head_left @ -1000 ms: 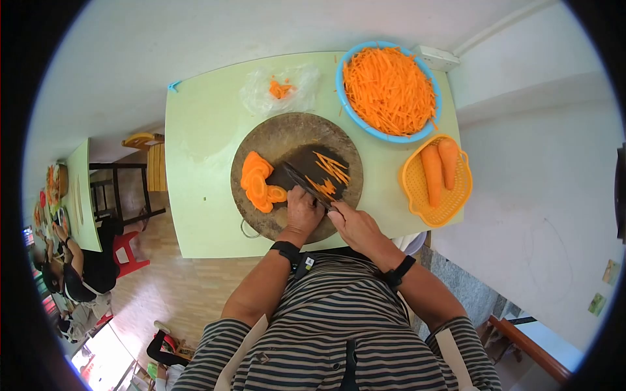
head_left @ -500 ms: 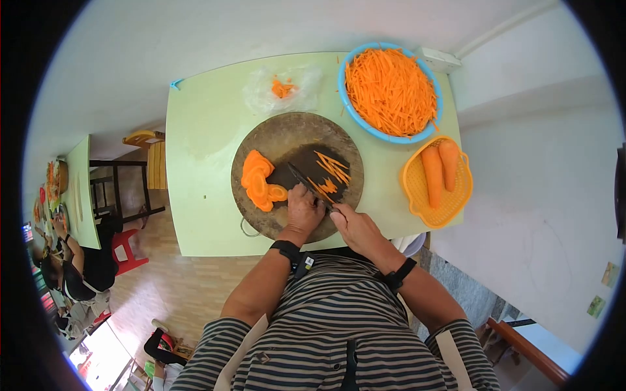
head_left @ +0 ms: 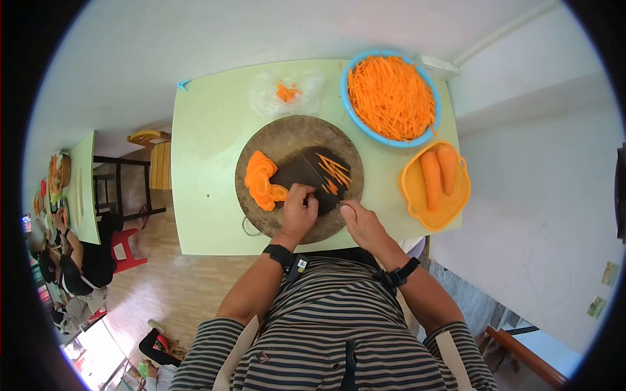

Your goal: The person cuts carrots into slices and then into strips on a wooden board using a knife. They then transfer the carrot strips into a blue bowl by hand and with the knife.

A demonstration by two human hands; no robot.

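Note:
A round wooden chopping board (head_left: 267, 137) lies on the table, with a dark patch in its middle. My right hand (head_left: 364, 225) is closed round the handle end of a kitchen knife (head_left: 315, 169), whose dark blade shows almost edge-on as a thin line. Just left of the blade, my left hand (head_left: 300, 212) rests on the board with its fingers curled down; whatever lies under the fingertips is hidden. Overlapping carrot slices (head_left: 260, 177) sit on the board's left side. Thin carrot strips (head_left: 334, 169) lie to the right of the knife.
A blue basin (head_left: 345, 101) heaped with shredded carrot (head_left: 391, 98) stands at the back right. Nearer, a yellow basket (head_left: 417, 212) holds two whole carrots (head_left: 431, 179). Carrot scraps (head_left: 287, 91) lie on a clear plastic bag (head_left: 312, 91). Another person (head_left: 85, 260) works at the far left.
The blade has turned from showing its dark side to nearly edge-on. My left hand has shifted slightly left, and my right hand a little to the right. The view has moved slightly.

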